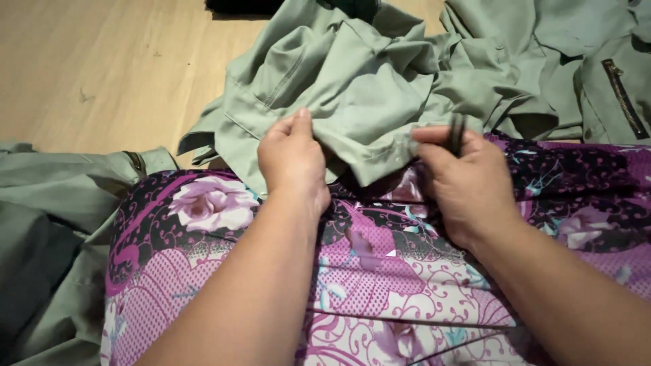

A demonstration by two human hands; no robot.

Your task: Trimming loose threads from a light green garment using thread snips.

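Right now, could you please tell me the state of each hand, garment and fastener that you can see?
Left hand: pinching the green fabric's edge.
Right hand: closed on a small dark tool, also gripping the fabric.
Green garment: crumpled, unfolded, draped onto the lap.
Zipper: closed along the part that shows.
Floral cloth: spread over the lap, under both forearms.
Second green garment: bunched at the left.

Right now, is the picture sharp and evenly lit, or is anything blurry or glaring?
Head view: soft, even light, no glare on the wooden floor; the green cloth shows gentle fold shadows; the right hand and its dark tool look slightly blurred.
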